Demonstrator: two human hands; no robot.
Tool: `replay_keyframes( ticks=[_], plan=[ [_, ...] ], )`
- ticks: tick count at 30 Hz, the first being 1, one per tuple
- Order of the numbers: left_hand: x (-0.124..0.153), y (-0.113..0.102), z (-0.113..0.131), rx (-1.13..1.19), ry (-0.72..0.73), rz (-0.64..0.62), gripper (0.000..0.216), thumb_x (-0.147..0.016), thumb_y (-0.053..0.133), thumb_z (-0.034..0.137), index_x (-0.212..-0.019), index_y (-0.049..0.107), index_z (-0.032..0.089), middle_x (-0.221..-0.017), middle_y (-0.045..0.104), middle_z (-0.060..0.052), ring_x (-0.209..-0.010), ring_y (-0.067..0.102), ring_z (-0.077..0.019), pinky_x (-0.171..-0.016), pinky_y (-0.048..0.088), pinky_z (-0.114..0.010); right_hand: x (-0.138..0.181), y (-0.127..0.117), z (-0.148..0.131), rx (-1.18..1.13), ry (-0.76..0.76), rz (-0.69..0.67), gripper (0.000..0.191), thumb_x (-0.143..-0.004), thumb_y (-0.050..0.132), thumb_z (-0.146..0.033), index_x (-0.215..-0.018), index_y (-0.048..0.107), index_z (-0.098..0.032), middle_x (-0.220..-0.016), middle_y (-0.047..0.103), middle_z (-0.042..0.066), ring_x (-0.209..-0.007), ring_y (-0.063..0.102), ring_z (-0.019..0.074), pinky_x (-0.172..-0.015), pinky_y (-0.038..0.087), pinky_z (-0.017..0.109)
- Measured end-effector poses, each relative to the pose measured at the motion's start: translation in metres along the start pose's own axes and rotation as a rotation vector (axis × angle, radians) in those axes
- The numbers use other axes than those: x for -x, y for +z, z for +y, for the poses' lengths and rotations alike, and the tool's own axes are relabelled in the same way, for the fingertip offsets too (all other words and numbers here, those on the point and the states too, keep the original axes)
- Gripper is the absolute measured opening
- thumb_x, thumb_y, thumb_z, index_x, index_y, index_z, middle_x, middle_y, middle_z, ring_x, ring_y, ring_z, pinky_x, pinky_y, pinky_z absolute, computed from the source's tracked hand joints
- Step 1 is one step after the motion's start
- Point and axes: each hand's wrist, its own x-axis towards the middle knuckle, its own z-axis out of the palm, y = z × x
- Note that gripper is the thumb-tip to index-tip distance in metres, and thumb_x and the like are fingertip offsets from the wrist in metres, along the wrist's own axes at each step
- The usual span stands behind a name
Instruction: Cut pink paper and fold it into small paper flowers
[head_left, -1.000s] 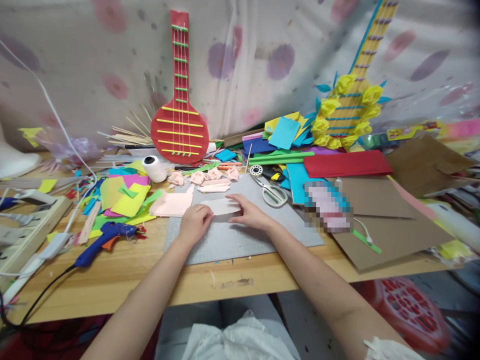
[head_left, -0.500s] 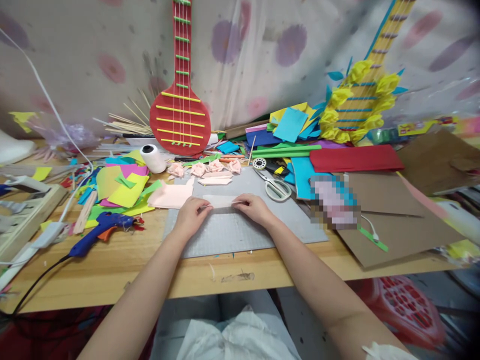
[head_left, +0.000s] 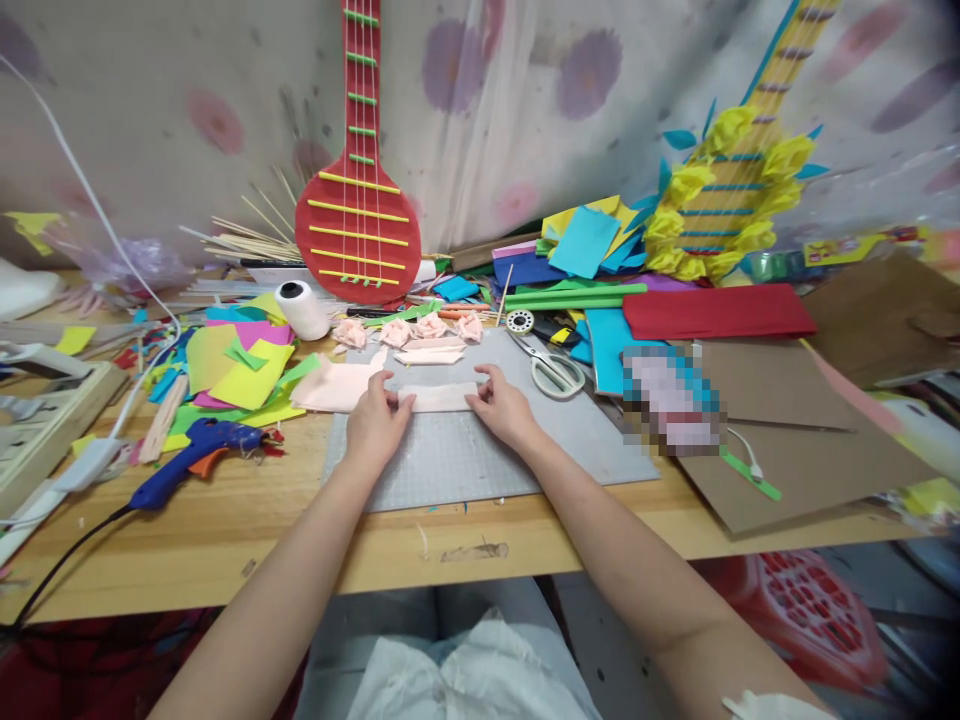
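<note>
A narrow strip of pale pink paper [head_left: 439, 397] lies flat on the grey cutting mat [head_left: 480, 455]. My left hand [head_left: 376, 425] pinches its left end and my right hand [head_left: 501, 404] pinches its right end, fingers pressed onto the paper. Just left of my left hand lies a larger pale pink sheet [head_left: 335, 385]. Beyond the strip are more pink strips [head_left: 429, 354] and three small pink paper roses [head_left: 409, 331].
A blue glue gun [head_left: 196, 454] with a black cord lies left of the mat. Scissors [head_left: 550, 368] lie at the mat's far right corner. Coloured paper scraps, a white thread spool [head_left: 301, 308], brown cardboard [head_left: 791, 430], and two paper guitars [head_left: 358, 190] crowd the back.
The strip was folded narrower and flattened on the mat. Both hands moved slightly away from me, and their fingers now press on its two ends.
</note>
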Motion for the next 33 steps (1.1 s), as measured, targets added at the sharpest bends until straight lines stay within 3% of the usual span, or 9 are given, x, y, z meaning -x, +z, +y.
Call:
replay_keyframes(
  ticks=[20,33],
  plan=[
    [0.004,0.001,0.004,-0.107,0.019,0.0,0.047,-0.079,0.049,0.035,-0.121,0.036,0.02,-0.085,0.064,-0.004,-0.086,0.059,-0.0212,-0.068,0.041,-0.03,0.006,-0.001,-0.008,0.115,-0.022,-0.004,0.047,-0.072,0.049,-0.019,-0.118,0.043,-0.021,-0.078,0.06,-0.001,-0.069,0.054,0.0145,-0.06,0.035,0.024],
    [0.003,0.005,0.01,-0.317,0.034,0.019,0.044,-0.08,0.047,0.033,-0.12,0.039,0.017,-0.085,0.061,-0.008,-0.087,0.057,-0.0228,-0.068,0.041,-0.031,0.008,-0.002,-0.016,0.216,0.0,-0.004,0.042,-0.076,0.046,-0.019,-0.118,0.042,-0.02,-0.083,0.062,0.002,-0.075,0.056,0.018,-0.063,0.036,0.025]
  ],
)
